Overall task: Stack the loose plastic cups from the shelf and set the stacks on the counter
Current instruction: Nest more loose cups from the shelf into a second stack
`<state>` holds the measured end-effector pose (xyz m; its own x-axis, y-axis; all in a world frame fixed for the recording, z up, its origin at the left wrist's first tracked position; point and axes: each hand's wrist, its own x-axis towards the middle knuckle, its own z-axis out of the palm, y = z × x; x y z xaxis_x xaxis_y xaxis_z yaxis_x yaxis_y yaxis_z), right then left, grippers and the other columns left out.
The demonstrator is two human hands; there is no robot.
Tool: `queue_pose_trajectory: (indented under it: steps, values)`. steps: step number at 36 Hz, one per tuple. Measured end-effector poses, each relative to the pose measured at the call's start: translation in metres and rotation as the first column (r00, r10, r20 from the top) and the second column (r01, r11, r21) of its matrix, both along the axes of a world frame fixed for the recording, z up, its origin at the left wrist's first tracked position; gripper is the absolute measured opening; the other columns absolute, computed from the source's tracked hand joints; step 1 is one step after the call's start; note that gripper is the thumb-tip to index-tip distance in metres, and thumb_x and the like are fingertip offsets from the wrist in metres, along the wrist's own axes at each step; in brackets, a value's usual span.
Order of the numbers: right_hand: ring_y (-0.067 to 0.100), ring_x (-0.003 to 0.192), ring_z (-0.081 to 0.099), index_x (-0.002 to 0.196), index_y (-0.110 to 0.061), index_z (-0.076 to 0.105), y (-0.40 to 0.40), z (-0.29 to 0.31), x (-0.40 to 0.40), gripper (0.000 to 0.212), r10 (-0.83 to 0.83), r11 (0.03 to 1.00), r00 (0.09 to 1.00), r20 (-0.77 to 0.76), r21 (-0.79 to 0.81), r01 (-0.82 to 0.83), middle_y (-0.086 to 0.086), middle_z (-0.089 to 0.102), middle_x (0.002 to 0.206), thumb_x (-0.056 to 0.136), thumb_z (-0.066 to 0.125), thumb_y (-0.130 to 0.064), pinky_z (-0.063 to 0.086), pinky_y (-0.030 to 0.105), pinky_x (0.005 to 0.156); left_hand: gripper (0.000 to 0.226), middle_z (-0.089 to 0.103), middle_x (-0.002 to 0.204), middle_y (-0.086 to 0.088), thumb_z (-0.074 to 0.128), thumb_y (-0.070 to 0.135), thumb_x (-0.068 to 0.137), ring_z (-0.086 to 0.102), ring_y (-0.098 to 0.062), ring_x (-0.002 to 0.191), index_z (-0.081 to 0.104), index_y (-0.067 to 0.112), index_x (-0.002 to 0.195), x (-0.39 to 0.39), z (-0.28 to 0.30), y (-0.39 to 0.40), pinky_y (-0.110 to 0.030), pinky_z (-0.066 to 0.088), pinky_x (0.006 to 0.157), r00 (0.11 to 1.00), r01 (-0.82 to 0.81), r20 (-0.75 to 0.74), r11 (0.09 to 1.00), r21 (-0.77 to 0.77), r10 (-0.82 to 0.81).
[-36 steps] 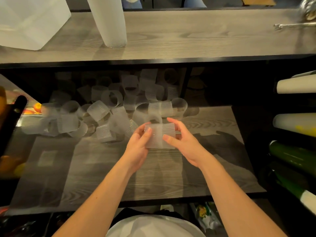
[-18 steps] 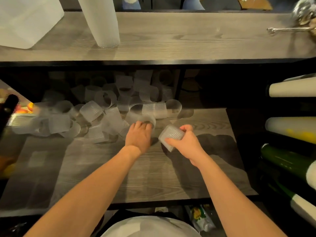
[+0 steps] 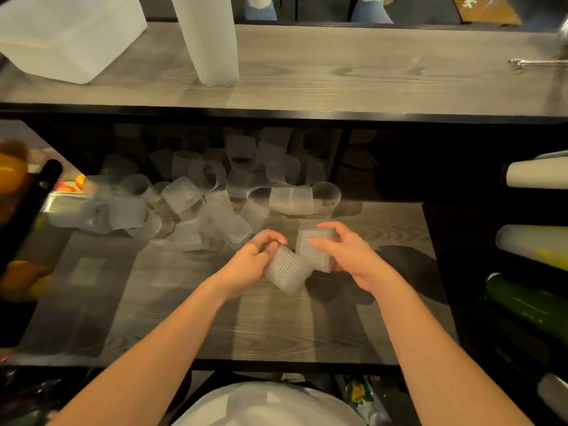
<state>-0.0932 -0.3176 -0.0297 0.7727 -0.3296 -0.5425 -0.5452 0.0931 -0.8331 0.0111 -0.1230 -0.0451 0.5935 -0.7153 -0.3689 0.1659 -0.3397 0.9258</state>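
Note:
Several loose ribbed clear plastic cups [image 3: 196, 207] lie scattered across the back left of the lower shelf [image 3: 215, 327]. My left hand [image 3: 249, 262] grips one clear cup [image 3: 285, 272], tilted, just above the shelf. My right hand [image 3: 347, 256] grips a short stack of cups [image 3: 313, 244] right beside it, and the two touch. A tall stack of cups [image 3: 209, 35] stands upright on the wooden counter [image 3: 338, 75] above.
A translucent white bin [image 3: 67, 32] sits on the counter's left end and a metal tool [image 3: 534, 61] at its right. Rolled sheets [image 3: 538, 173] in white and green stick out on the right. Orange fruit [image 3: 12, 173] and a black handle [image 3: 33, 201] are at the left.
My left hand picked a cup from the pile and drew it back towards my right hand. My right hand kept hold of its cups and now meets the left one.

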Motion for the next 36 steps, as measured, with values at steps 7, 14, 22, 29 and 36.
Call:
queue_pose_trajectory:
  steps: [7, 14, 22, 29, 36]
  values:
    - [0.019, 0.114, 0.065, 0.135, -0.047, 0.053, 0.016, 0.004, 0.005, 0.062, 0.193, 0.975, 0.981, -0.008, 0.116, -0.191, 0.002, 0.064, 0.128, 0.080, 0.080, -0.045, 0.053, 0.046, 0.100, 0.024, 0.062, 0.120, -0.002, 0.053, 0.026, 0.101, 0.061, -0.010, 0.108, 0.056, 0.037, 0.122, -0.006, -0.001, 0.001, -0.019, 0.049, 0.084, 0.938, -0.343, -0.087, 0.936, -0.079, 0.337]
    - [0.015, 0.121, 0.059, 0.152, -0.022, 0.027, 0.050, 0.001, 0.008, 0.080, 0.297, 0.942, 0.954, -0.041, 0.175, -0.286, -0.004, 0.059, 0.135, 0.089, 0.075, -0.034, 0.048, 0.037, 0.102, 0.030, 0.067, 0.109, 0.001, 0.038, 0.033, 0.105, 0.060, -0.018, 0.108, 0.067, 0.025, 0.100, -0.020, 0.016, -0.023, -0.030, 0.046, 0.094, 0.849, -0.527, 0.026, 0.849, -0.038, 0.528]
    - [0.018, 0.104, 0.065, 0.127, -0.024, 0.048, 0.055, -0.004, 0.002, 0.047, 0.037, 0.972, 0.999, 0.024, 0.232, -0.042, 0.005, 0.065, 0.122, 0.089, 0.075, -0.027, 0.052, 0.027, 0.075, 0.041, 0.032, 0.147, -0.005, 0.070, 0.040, 0.084, 0.029, -0.034, 0.129, 0.064, 0.027, 0.123, 0.050, -0.006, 0.025, -0.048, 0.033, 0.104, 0.611, -0.676, 0.778, 0.609, 0.416, 0.147]
    - [0.023, 0.114, 0.063, 0.127, -0.025, 0.047, 0.057, 0.008, 0.002, 0.042, -0.178, 0.917, 0.980, 0.084, 0.375, 0.135, 0.005, 0.064, 0.125, 0.092, 0.070, -0.031, 0.054, 0.038, 0.087, 0.021, 0.009, 0.162, 0.000, 0.061, 0.018, 0.096, 0.030, -0.028, 0.141, 0.056, 0.034, 0.084, 0.057, 0.026, 0.039, -0.029, 0.031, 0.104, 0.687, -0.478, 0.681, 0.864, 0.159, 0.254]
    - [0.020, 0.109, 0.067, 0.129, -0.022, 0.049, 0.051, 0.029, 0.012, 0.050, -0.226, 0.933, 0.953, 0.203, 0.325, 0.152, 0.002, 0.066, 0.123, 0.087, 0.073, -0.036, 0.056, 0.031, 0.076, 0.013, 0.041, 0.145, 0.011, 0.067, 0.030, 0.091, 0.056, -0.001, 0.101, 0.059, 0.040, 0.091, 0.026, 0.045, 0.054, -0.030, 0.046, 0.092, 0.751, 0.042, 0.591, 0.914, 0.403, -0.295]
